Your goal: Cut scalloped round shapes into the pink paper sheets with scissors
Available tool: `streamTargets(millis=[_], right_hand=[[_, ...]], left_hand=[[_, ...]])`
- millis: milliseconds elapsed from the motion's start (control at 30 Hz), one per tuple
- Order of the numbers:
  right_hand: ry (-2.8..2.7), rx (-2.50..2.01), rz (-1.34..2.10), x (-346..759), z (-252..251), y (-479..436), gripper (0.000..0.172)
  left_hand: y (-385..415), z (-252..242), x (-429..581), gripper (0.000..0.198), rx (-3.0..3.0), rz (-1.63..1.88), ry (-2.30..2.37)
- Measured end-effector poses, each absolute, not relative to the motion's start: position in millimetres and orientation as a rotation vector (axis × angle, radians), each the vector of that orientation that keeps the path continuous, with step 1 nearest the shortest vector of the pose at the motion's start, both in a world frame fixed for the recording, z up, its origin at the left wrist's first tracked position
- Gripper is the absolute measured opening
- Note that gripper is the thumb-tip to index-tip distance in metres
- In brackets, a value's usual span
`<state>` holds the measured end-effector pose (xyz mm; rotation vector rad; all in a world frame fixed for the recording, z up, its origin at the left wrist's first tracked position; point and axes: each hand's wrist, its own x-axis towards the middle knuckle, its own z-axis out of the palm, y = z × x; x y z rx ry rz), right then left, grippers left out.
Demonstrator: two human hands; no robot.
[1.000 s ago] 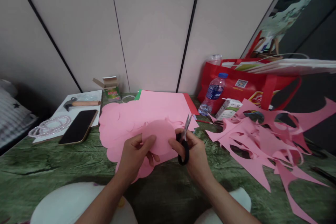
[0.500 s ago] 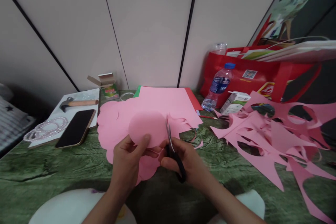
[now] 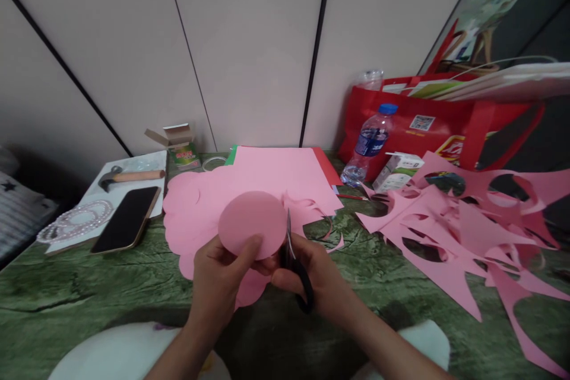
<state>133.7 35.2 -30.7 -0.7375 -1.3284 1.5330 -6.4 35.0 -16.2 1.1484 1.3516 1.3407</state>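
A round pink paper disc [image 3: 252, 219] is pinched between the thumb and fingers of my left hand [image 3: 222, 270]. My right hand [image 3: 318, 273] grips black-handled scissors [image 3: 303, 285], whose blades point away from me along the disc's right edge. The blades look nearly closed. Beneath and behind the disc lie overlapping scallop-edged pink paper pieces [image 3: 182, 208]. Farther back is a stack of pink sheets [image 3: 276, 166], with green and red sheets showing at its sides. Thin curled offcuts [image 3: 307, 205] lie just beyond the scissors.
Cut pink scraps [image 3: 445, 225] are heaped on the right. Behind them stand a water bottle [image 3: 369, 142], a small carton [image 3: 398, 171] and a red bag [image 3: 409, 124]. A phone [image 3: 127, 219], a hammer [image 3: 133, 176], a bead string [image 3: 80, 221] and an opened box [image 3: 184, 154] are on the left.
The disc has tilted and turned slightly in my left hand, so its round outline shows more clearly. The scissor blades have come closer together and shifted a little along its right edge.
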Motion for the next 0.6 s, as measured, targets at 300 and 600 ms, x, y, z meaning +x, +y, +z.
streamTargets(millis=[300, 600], right_hand=[[-1.379, -0.807, 1.512, 136.9, -31.5, 36.3, 0.038], [-1.410, -0.838, 1.495, 136.3, -27.6, 36.6, 0.043]], left_hand=[[33.5, -14.6, -6.8, 0.022, 1.203, 1.316, 1.358], [33.5, -12.1, -6.7, 0.023, 1.200, 1.320, 1.295]])
